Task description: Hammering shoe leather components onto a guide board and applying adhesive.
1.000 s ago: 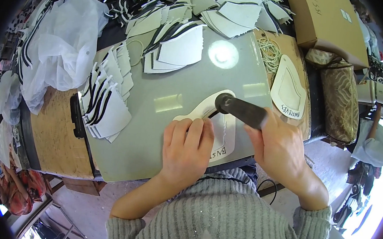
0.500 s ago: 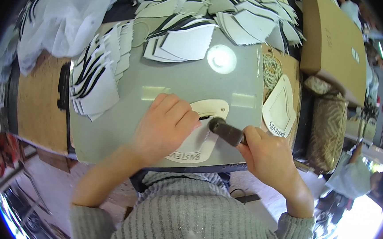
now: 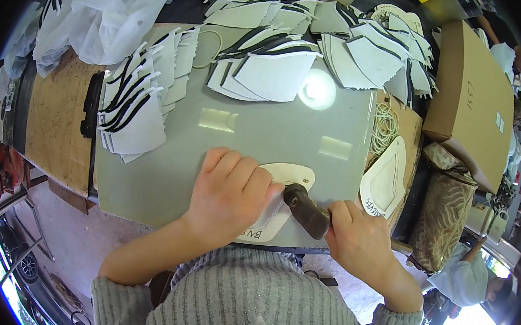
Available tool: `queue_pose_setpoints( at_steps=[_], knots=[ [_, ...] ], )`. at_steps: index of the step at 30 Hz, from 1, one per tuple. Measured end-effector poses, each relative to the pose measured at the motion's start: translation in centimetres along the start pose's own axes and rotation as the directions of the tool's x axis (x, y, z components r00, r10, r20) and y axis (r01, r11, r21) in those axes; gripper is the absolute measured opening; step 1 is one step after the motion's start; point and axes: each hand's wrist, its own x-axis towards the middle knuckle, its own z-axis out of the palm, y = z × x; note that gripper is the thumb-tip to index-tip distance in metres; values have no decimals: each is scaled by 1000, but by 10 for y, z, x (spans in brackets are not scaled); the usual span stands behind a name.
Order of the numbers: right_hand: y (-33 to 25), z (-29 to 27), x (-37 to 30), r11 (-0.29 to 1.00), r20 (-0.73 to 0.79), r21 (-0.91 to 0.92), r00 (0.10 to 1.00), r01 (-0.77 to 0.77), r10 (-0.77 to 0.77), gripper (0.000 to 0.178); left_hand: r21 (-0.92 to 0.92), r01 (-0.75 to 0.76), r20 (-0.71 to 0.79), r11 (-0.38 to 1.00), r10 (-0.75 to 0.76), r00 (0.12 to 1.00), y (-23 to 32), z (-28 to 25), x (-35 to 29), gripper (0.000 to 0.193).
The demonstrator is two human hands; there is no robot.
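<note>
My right hand [image 3: 360, 242] is wrapped round the handle end of a dark hammer [image 3: 309, 219]. The hammer's rounded head is over the cream template board [image 3: 299, 173], close to my left fingertips. My left hand [image 3: 225, 190] is closed, its thumb and fingertips pressed down on a white piece [image 3: 272, 216] lying within the template. Much of that piece is hidden beneath the hand and the hammer. Dark hand lettering marks the template's near edge. Whether the hammer head touches the work, I cannot tell.
Fanned stacks of black-edged white pieces [image 3: 277, 73] lie along the back, with another stack [image 3: 136, 120] at left. On the right are a second template [image 3: 385, 177], coiled cord [image 3: 384, 124], a cardboard box [image 3: 476, 105] and a patterned pouch [image 3: 444, 217]. A plastic bag [image 3: 104, 16] sits back left.
The view has tilted, so the table and hands sit lower in the picture. The hammer head has come closer to my left fingertips, which stay on the work.
</note>
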Motion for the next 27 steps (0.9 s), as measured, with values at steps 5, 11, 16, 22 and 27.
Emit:
queue_pose_setpoints(
  at_steps=[5,11,16,22,27],
  knots=[
    [-2,-4,1,1000,35,-6,999,-29,30,34,-72,-27,42,997,31,999,-1,-8,1,20],
    [-11,-4,-1,996,31,16,996,-90,89,32,3,-251,80,968,250,965,-2,-17,-17,28],
    [-32,-6,0,981,-53,49,980,-189,192,30,28,-242,37,970,241,970,1,-13,-23,31],
    [-43,-4,2,972,-87,0,968,-236,235,28,-9,-223,30,975,224,974,0,-15,-26,32],
    [-44,10,0,953,-25,-50,954,-298,298,25,-143,-23,52,990,31,998,-2,-21,-26,34]
  ],
)
